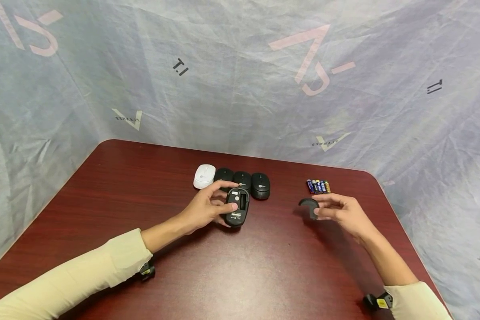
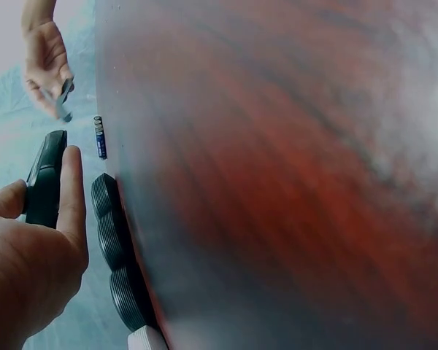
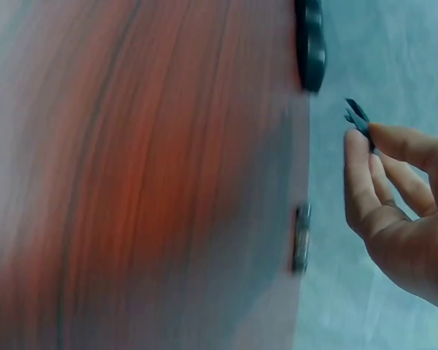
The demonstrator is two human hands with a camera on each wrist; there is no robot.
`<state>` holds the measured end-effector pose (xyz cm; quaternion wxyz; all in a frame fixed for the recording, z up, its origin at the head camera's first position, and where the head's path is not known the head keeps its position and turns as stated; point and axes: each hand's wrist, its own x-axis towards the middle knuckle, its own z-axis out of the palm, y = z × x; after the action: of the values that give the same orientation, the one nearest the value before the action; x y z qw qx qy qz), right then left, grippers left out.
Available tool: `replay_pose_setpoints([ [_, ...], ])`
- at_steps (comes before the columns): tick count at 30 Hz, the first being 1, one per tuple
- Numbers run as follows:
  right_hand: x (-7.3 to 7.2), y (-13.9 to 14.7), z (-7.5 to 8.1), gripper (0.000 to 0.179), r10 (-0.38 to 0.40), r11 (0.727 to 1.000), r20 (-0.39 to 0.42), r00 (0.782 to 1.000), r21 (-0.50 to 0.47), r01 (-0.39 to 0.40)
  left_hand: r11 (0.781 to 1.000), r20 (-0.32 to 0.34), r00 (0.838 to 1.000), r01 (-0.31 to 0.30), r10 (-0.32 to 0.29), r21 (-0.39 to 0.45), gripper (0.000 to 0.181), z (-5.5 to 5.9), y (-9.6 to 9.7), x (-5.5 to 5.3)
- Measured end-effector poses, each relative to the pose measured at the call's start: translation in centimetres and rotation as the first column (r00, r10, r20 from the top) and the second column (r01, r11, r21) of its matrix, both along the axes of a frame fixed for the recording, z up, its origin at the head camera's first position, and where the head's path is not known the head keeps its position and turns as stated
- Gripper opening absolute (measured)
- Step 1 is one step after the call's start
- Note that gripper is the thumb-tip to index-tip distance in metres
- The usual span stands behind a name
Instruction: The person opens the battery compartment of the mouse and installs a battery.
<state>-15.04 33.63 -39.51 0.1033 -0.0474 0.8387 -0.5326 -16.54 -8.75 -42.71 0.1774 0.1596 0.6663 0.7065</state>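
My left hand (image 1: 208, 206) grips a black computer mouse (image 1: 236, 218) above the table, its underside turned up and the battery slot uncovered. No battery shows in that slot. In the left wrist view the thumb and fingers hold the mouse (image 2: 45, 179) by its sides. Off to the right, my right hand (image 1: 342, 213) pinches a dark curved battery cover (image 1: 309, 204) between thumb and fingertips, also raised off the table. The right wrist view shows this cover (image 3: 359, 120) nearly edge-on. Just beyond the right hand lies a row of several small batteries (image 1: 318, 186).
A white mouse (image 1: 204, 176) and three black mice (image 1: 260, 186) stand side by side behind the left hand, one partly hidden by it. All rest on a reddish-brown wooden table (image 1: 240, 275). A grey printed cloth (image 1: 232, 89) hangs behind the table's far edge.
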Motion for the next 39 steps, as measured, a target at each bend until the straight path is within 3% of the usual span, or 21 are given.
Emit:
replay_pose_setpoints([
  [10,-0.4,7.7,-1.8,0.05,-0.054,0.997,0.098,0.994,0.055,0.049,1.0,0.001,1.0,-0.013,0.013,-0.006,0.066,-0.1,-0.3,0.1],
  [16,-0.6,10.4,-2.7,0.049,-0.116,0.992,0.143,0.983,0.065,0.108,1.0,-0.011,1.0,-0.012,0.012,-0.005,0.066,-0.2,-0.4,0.1],
  [19,-0.6,10.7,-2.8,0.051,-0.125,0.989,0.131,0.984,0.093,0.113,1.0,-0.007,1.0,-0.012,0.012,-0.006,0.066,-0.3,-0.4,0.1],
  [26,-0.6,10.2,-2.2,0.051,-0.085,0.962,0.039,0.996,0.264,0.072,1.0,-0.012,1.0,-0.007,0.007,-0.007,0.068,-0.3,-0.3,0.0],
  [39,-1.0,9.7,-2.4,0.046,-0.1,0.942,0.046,0.994,0.326,0.079,1.0,0.015,1.0,-0.003,0.002,0.015,0.067,-0.3,-0.1,0.1],
])
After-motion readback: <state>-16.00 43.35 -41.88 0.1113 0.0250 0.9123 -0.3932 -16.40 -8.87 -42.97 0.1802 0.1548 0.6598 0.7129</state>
